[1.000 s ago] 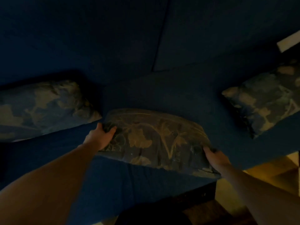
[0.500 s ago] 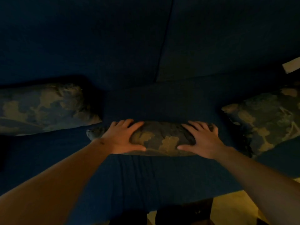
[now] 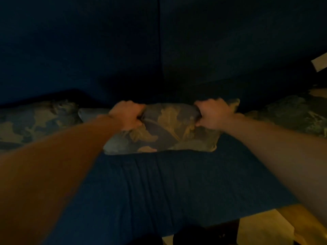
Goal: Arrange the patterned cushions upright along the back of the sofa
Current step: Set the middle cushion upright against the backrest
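A patterned cushion [image 3: 166,131] with tan leaves on grey-blue stands tilted against the dark blue sofa back [image 3: 123,50], at the middle of the seat. My left hand [image 3: 128,114] grips its top edge on the left. My right hand [image 3: 212,114] grips the top edge on the right. A second patterned cushion [image 3: 35,122] lies at the far left of the seat. A third patterned cushion [image 3: 293,115] lies at the far right. The room is dim and the patterns are hard to read.
The blue seat [image 3: 168,188] stretches between me and the cushions. A yellowish floor [image 3: 265,227] shows at the lower right past the seat's front edge. A pale strip [image 3: 320,62] shows at the right edge by the sofa's end.
The middle cushion moved from the front of the seat back to the sofa back and was tipped up. My hands went from lying flat on it to gripping its top edge.
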